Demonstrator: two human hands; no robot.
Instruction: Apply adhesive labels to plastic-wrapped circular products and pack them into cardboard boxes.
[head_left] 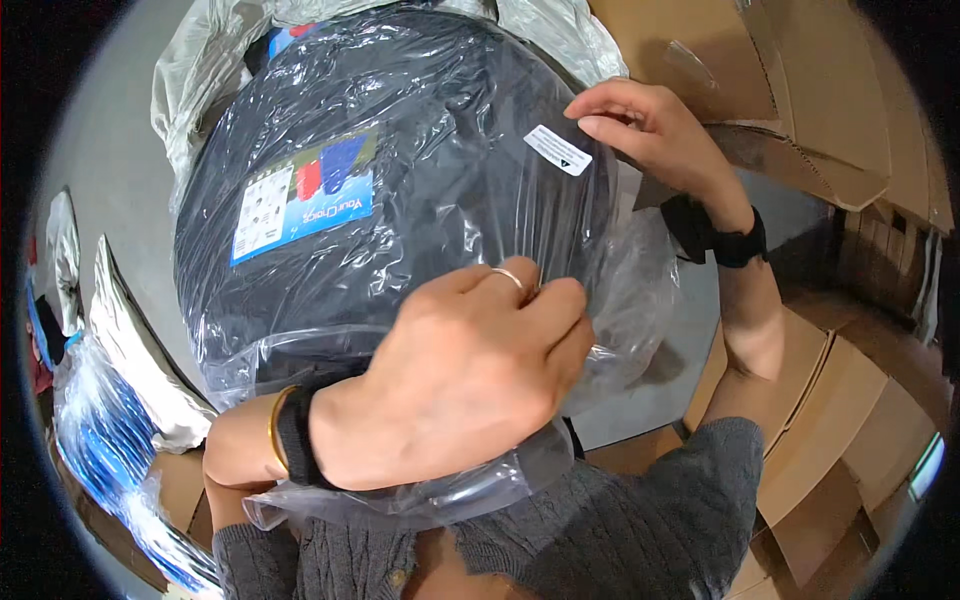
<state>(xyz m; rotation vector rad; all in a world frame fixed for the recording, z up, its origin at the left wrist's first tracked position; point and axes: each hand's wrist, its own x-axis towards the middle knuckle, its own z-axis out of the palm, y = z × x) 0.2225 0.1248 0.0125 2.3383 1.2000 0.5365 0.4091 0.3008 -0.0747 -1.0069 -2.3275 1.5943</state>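
Note:
A large round black item [420,130], seemingly soft and folded, lies wrapped in a clear plastic bag [625,300]. My left hand [480,350], with a ring on one finger, closes on the loose plastic along the bag's near side. Its fingertips are partly hidden in the film. My right hand [660,130] is at the bag's far right edge, its thumb and fingers slightly apart beside a white warning sticker [558,150]. A colourful printed card [305,195] shows through the plastic on the left.
Crumpled whitish plastic bags [200,75] lie behind the black item. Cardboard boxes [830,90] stand at the right, with further cardboard [810,400] below them. On the left are blue items in clear plastic [105,430] and a white package [140,350]. The floor [110,170] is grey.

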